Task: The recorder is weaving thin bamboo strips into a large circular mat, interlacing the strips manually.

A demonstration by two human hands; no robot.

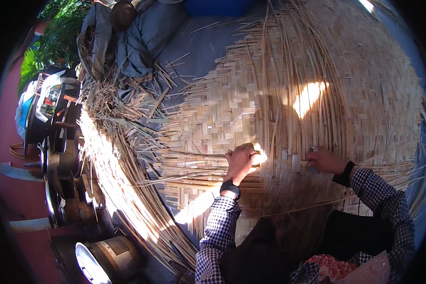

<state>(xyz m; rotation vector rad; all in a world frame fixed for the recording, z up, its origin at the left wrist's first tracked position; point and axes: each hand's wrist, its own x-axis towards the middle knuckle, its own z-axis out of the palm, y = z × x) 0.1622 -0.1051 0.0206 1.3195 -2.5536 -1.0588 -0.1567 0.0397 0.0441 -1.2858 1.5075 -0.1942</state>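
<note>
Over this broad, tan, woven-strip mat point(213, 118), the left hand point(242, 160) is sitting tightly curled, the right hand point(327, 162) looser, any hold unclear.

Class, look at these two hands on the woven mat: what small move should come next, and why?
Perhaps the left hand should press the nearby crosswise strips snug, because their ends fan out unevenly at the left edge of the mat and that hand is right beside them.

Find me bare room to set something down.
Grey ground is mostly bare between the blue container and woven mat; a narrow gap, between the mat and long strip bundle. Crowded: strip heap below grey cloth; loose strips by left hand.
</note>
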